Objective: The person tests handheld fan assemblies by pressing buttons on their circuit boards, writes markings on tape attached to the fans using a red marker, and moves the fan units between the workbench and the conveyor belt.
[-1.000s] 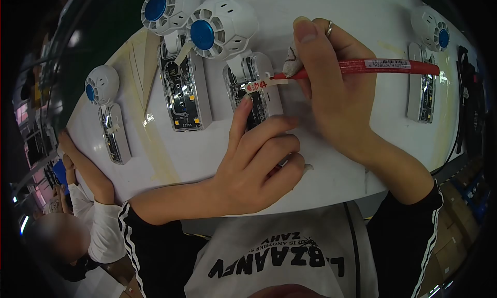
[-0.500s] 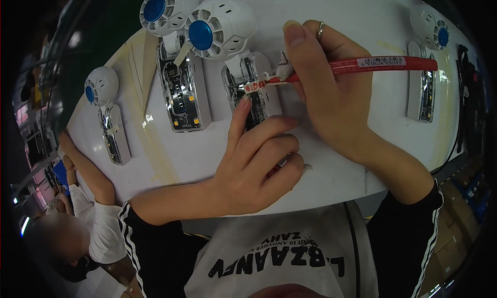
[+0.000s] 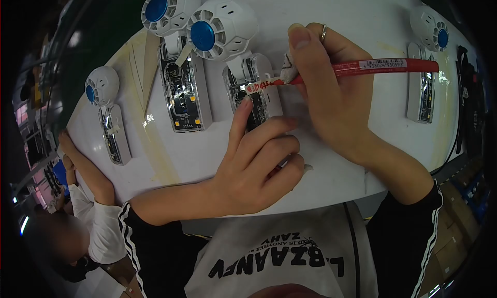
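Observation:
My right hand (image 3: 331,91) grips a red marker pen (image 3: 383,66) with its tip on a small white label (image 3: 257,87) bearing red writing. Whitish wrapping surrounds the pen near its tip. The label lies across a clear-cased device (image 3: 248,73) with a dark circuit board and a white fan head (image 3: 222,29) with a blue centre. My left hand (image 3: 261,166) rests over the device's lower end, index fingertip at the label's lower edge. Its other fingers curl round a small red object (image 3: 282,163), mostly hidden.
A similar fan device (image 3: 181,91) lies just left, a smaller-looking one (image 3: 114,135) farther left, and another (image 3: 422,96) at the right. Yellowish tape strips (image 3: 155,148) mark the white table (image 3: 331,187). Another person's arm (image 3: 90,168) rests on the left edge.
The pen tip has shifted very slightly along the label, and my right hand has moved a little with it. My left hand stays in place.

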The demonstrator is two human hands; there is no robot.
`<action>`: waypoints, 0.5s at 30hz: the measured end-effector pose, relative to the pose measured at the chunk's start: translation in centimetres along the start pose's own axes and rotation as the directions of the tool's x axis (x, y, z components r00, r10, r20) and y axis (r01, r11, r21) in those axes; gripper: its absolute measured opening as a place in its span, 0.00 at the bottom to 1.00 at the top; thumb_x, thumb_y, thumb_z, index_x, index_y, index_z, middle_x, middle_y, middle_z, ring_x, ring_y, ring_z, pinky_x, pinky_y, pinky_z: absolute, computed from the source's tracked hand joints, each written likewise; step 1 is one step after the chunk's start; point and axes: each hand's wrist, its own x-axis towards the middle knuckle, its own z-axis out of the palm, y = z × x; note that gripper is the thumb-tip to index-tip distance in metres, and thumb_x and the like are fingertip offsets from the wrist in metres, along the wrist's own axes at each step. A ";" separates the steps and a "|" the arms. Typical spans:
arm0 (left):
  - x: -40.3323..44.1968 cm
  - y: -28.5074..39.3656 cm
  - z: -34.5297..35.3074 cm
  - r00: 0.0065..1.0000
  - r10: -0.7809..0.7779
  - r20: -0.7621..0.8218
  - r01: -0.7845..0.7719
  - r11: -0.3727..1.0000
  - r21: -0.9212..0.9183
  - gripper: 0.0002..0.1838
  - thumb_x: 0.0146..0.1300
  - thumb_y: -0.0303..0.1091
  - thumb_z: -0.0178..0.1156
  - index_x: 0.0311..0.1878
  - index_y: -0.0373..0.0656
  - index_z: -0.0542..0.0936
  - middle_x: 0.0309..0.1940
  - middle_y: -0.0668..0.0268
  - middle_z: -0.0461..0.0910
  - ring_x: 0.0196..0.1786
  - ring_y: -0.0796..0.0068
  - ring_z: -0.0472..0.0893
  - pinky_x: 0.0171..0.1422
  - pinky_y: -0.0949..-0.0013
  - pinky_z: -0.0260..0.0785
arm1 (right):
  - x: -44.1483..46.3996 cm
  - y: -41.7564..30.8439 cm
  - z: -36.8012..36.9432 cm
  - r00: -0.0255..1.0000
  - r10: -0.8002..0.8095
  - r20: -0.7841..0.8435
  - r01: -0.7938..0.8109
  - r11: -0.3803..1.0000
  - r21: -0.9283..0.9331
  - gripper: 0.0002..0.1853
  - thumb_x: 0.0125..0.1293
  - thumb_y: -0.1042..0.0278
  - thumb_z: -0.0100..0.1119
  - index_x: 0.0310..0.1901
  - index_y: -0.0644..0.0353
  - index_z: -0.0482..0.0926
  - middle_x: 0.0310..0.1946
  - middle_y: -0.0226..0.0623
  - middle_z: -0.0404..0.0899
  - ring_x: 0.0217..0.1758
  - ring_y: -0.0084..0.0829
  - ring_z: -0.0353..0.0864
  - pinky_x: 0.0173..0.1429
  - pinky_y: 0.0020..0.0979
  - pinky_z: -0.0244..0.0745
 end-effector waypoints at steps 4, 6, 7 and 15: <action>0.0 0.0 0.1 1.000 -0.003 -0.011 0.003 1.000 0.005 0.09 0.41 0.24 0.60 0.22 0.43 0.69 0.30 0.65 0.71 0.47 0.65 0.75 0.65 0.39 0.55 | 0.1 0.2 -0.1 0.999 -0.034 -0.023 0.035 0.999 0.023 0.17 0.67 0.58 0.51 0.23 0.57 0.70 0.16 0.19 0.65 0.18 0.08 0.57 0.21 0.16 0.51; 0.0 0.0 0.1 1.000 -0.004 -0.012 0.004 1.000 0.006 0.09 0.41 0.24 0.60 0.22 0.43 0.69 0.30 0.65 0.71 0.47 0.65 0.75 0.65 0.39 0.55 | 0.2 0.0 -0.3 0.998 -0.031 -0.059 0.032 0.999 0.008 0.17 0.67 0.58 0.51 0.23 0.57 0.69 0.16 0.21 0.66 0.17 0.09 0.57 0.21 0.16 0.51; 0.0 0.0 0.1 1.000 -0.004 -0.015 0.004 1.000 0.007 0.09 0.42 0.23 0.60 0.22 0.43 0.69 0.30 0.66 0.71 0.47 0.65 0.75 0.65 0.39 0.55 | 0.2 0.0 -0.3 0.998 -0.030 -0.057 0.031 1.000 0.008 0.17 0.67 0.58 0.51 0.23 0.57 0.69 0.16 0.21 0.66 0.17 0.09 0.57 0.21 0.16 0.51; 0.0 0.1 0.2 1.000 -0.009 -0.026 0.009 1.000 0.009 0.09 0.42 0.24 0.60 0.22 0.44 0.68 0.30 0.66 0.71 0.47 0.66 0.75 0.65 0.40 0.55 | 0.2 0.2 -0.3 0.999 -0.046 -0.010 0.046 0.999 0.000 0.17 0.67 0.57 0.50 0.23 0.56 0.69 0.17 0.21 0.68 0.18 0.09 0.58 0.21 0.16 0.51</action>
